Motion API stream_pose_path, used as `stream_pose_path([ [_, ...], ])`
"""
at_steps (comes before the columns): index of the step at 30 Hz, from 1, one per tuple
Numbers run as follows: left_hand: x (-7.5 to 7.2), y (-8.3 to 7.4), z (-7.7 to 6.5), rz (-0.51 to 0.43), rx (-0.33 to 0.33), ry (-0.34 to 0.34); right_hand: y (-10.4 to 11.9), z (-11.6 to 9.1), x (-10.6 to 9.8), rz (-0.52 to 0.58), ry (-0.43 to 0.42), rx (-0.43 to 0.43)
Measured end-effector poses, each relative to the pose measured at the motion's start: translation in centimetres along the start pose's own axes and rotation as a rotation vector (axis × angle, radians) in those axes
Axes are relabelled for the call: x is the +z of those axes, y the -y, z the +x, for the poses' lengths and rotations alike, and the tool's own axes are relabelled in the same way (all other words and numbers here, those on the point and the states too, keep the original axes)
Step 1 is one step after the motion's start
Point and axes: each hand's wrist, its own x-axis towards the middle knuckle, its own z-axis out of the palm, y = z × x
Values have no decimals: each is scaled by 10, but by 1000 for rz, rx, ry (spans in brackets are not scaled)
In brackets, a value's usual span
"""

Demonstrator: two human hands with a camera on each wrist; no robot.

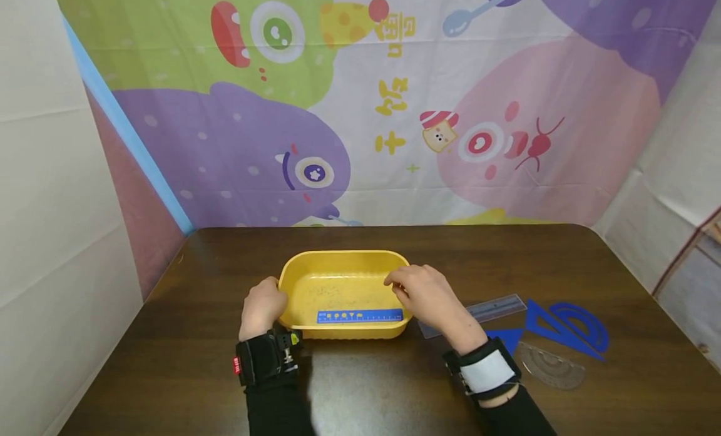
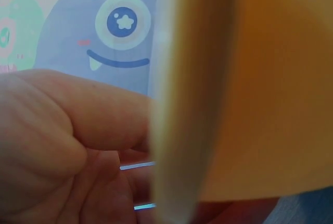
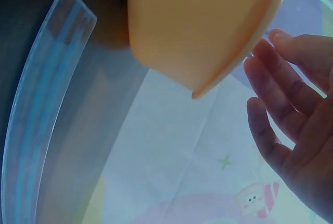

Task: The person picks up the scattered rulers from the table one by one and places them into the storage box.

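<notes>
A yellow plastic basin [image 1: 343,253] sits on the table in the head view, with a short blue ruler [image 1: 360,316] lying inside along its near side. My left hand [image 1: 263,306] grips the basin's left side. In the left wrist view the basin's wall [image 2: 270,88] hides part of that hand [image 2: 78,130], and some fingers pass beneath it. Over the right rim hovers my right hand [image 1: 424,296], its fingers loosely bent and holding nothing. The right wrist view has this hand [image 3: 302,114] with fingertips right by the basin's rim [image 3: 244,52].
Right of the basin, partly behind the right forearm, lie a clear ruler [image 1: 498,308], a blue set square [image 1: 507,339], another blue set square [image 1: 549,326], a blue protractor [image 1: 597,329] and a clear protractor [image 1: 552,367]. A cartoon-printed cloth [image 1: 360,198] hangs behind the brown table [image 1: 186,373].
</notes>
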Motion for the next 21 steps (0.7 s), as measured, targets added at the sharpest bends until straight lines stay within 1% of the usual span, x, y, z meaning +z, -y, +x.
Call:
stream_pose_path([
  [3,1,0,0,-1,3,-3,-4,-3,-1,2,-14,8],
  [11,2,1,0,-8,1,-2,-18,-10,-2,-32,-95,-23],
  [21,3,2,-2,-14,-7,-11,-35,-22,2,-53,-104,0],
])
